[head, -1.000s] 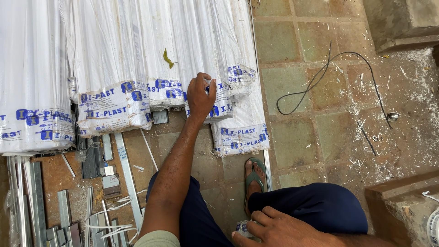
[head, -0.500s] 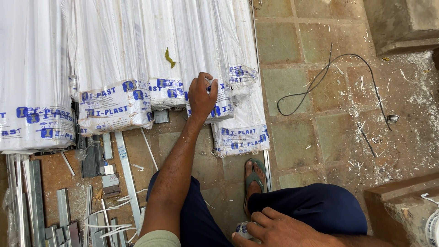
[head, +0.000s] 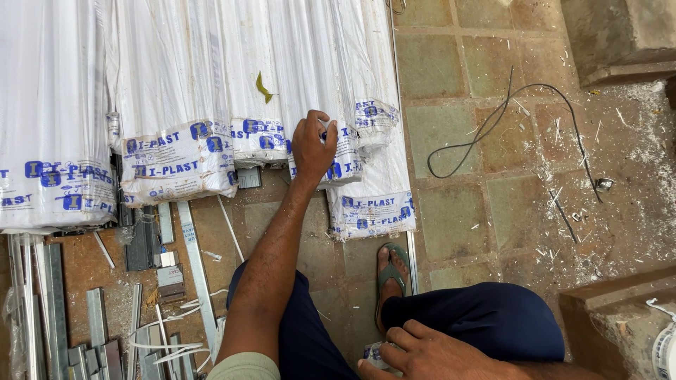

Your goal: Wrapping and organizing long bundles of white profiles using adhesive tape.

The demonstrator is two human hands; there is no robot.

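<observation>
My left hand (head: 313, 146) reaches forward and rests as a fist on the end of a white plastic-wrapped bundle of long strips (head: 331, 84). A small dark pen-like thing (head: 324, 134) is pinched between its thumb and forefinger. My right hand (head: 429, 352) lies at the bottom of the view on my knee in dark blue trousers (head: 486, 320). Its fingers close over a small white and blue packet (head: 373, 352). My foot in a green sandal (head: 391, 271) stands just below a shorter bundle (head: 373, 204).
More white wrapped bundles (head: 169, 105) fill the upper left. Loose metal strips and offcuts (head: 141, 309) lie on the floor at lower left. A thin black wire (head: 493, 119) loops over the tiled floor on the right, near stone steps (head: 612, 295) and white shavings.
</observation>
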